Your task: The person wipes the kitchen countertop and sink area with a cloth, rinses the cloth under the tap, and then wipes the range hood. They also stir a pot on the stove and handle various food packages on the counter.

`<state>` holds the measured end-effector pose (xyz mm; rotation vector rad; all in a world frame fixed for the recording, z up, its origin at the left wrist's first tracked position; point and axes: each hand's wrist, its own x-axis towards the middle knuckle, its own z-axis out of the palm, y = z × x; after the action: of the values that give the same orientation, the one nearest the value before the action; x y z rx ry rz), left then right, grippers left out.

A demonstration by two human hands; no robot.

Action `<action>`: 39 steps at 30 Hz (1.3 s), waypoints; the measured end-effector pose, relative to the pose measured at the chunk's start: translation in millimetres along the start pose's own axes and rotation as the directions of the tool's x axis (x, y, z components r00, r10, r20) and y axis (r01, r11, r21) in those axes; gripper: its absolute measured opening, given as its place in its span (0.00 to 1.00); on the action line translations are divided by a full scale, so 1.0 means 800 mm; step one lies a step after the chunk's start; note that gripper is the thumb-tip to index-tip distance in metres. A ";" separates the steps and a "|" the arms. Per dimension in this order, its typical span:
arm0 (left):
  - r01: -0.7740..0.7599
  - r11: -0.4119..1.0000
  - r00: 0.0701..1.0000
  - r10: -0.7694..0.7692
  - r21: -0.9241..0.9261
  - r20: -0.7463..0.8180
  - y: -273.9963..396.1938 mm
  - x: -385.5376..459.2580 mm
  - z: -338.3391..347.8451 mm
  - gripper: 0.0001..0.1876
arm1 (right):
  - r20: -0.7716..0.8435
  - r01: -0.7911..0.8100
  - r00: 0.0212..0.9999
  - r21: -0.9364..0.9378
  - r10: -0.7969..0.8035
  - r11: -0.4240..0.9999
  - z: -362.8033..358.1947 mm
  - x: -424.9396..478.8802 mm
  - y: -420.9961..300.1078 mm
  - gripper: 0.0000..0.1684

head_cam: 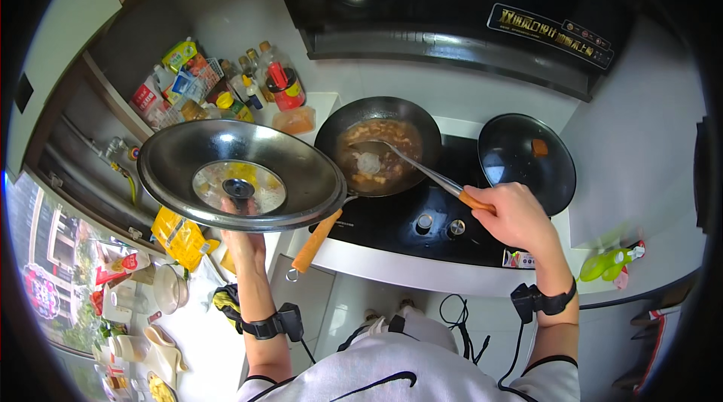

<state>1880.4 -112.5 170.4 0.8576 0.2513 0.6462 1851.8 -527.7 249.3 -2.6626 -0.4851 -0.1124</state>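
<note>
My left hand (243, 221) holds a large wok lid (169, 176) by its centre knob, raised at the left with its inner side turned away from the counter; the lid has a round glass window. My right hand (505, 213) grips the wooden handle of a metal spatula (432, 173). The spatula's blade rests in a dark wok (423, 125) on the hob. Inside the wok, brown sauce with chunks of food (395, 134) surrounds a pale round lump. The wok's wooden handle (319, 238) points towards me.
Right of the wok, a second dark lid or pan (525, 176) lies on the black hob (390, 227). Seasoning bottles (268, 71) and a sauce tub (295, 119) stand back left. A range hood (395, 46) overhangs the rear. Yellow packaging (181, 238) and a green spray bottle (604, 263) flank the hob.
</note>
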 end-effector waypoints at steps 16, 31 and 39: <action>0.029 1.000 0.997 -0.030 0.003 0.064 -0.005 0.003 -0.013 0.18 | 0.137 0.095 0.989 -0.242 -0.063 0.966 0.079 0.018 -0.021 0.17; 0.017 1.000 0.999 -0.017 0.009 0.046 -0.009 -0.005 -0.006 0.20 | -0.045 0.029 0.997 -0.509 -0.060 0.860 0.133 0.070 0.036 0.11; 0.048 0.999 0.997 -0.049 0.016 0.058 -0.014 0.001 -0.011 0.20 | 0.078 0.056 0.997 -0.525 -0.018 0.849 0.078 0.021 0.008 0.12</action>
<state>1881.8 -111.9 156.5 0.8807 0.2241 0.5741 1870.0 -501.0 192.6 -3.2081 -0.5997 -0.1882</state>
